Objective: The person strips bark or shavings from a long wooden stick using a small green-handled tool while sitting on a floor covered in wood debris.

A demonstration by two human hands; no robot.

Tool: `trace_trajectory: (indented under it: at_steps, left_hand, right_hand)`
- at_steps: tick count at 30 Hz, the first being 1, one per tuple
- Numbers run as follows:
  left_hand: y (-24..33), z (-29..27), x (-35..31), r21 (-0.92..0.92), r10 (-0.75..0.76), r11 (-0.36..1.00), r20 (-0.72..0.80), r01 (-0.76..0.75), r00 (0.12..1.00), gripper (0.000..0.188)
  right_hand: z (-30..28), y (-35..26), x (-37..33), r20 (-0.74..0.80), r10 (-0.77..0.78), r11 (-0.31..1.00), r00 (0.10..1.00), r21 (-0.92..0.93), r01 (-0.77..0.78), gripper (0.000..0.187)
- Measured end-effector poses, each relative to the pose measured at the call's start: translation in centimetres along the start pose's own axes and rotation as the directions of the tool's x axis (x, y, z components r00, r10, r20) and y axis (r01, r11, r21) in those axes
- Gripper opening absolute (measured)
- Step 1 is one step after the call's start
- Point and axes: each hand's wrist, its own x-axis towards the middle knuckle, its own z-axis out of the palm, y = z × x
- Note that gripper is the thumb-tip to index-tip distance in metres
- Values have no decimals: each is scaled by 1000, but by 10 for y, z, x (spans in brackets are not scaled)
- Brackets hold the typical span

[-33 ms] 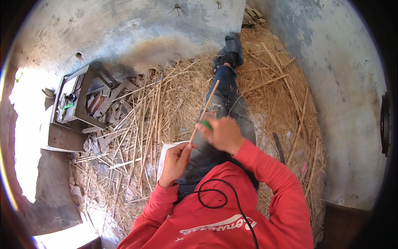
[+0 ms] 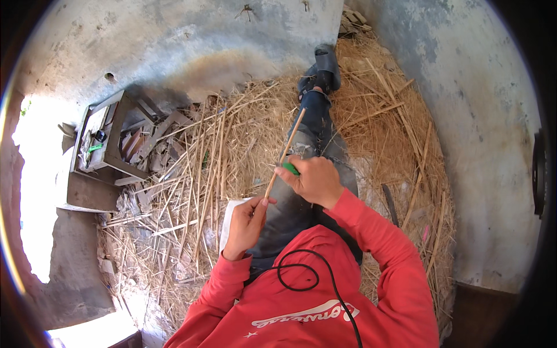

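Observation:
A long, thin bamboo stick (image 2: 295,132) slants up and away over my outstretched legs. My left hand (image 2: 246,226) pinches its near end between thumb and fingers. Closed around a green-handled knife (image 2: 290,169), my right hand (image 2: 316,181) is at the stick's middle, just beyond the left hand. The knife's blade hardly shows; a small bright bit of it appears beside the stick. Most of the handle is hidden in my fist.
Straw and split bamboo strips (image 2: 217,156) cover the floor around my legs. An overturned wooden stool-like frame (image 2: 116,136) with small items on it stands at the left wall. A dark curved strip (image 2: 390,204) lies right of my legs. A black cord (image 2: 317,272) hangs over my red sweatshirt.
My right hand with the knife has shifted slightly away from me along the stick. The stick's far tip has moved up a little; my left hand keeps its hold.

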Motion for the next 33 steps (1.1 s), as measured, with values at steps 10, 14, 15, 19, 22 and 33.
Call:
trace_trajectory:
  at_steps: [10, 14, 15, 19, 22, 33]
  left_hand:
    - [-8, 1, 3, -85, -52, 995, 18, 53, 998, 33]
    - [-3, 4, 6, -124, -37, 992, 4, 38, 999, 33]
    - [-4, 3, 6, -98, -28, 995, 5, 29, 1000, 33]
    - [-6, 3, 4, -29, -31, 999, -1, 31, 1000, 32]
    - [1, 2, 4, 10, -16, 1000, -35, 16, 999, 30]
    - [1, 2, 8, 67, -11, 998, -47, 14, 999, 30]
  right_hand:
    - [-13, 15, 17, 11, 156, 979, 988, -137, -153, 65]
    - [-3, -9, -2, 157, 44, 992, 987, -125, -24, 70]
    - [-4, -6, 1, 116, 54, 991, 992, -126, -39, 70]
    - [-10, 31, 26, -7, 163, 979, 987, -122, -163, 56]
    - [7, -6, -3, 25, -47, 999, 999, 13, 46, 55]
    - [-8, 15, 23, 59, 153, 985, 986, -90, -148, 66]
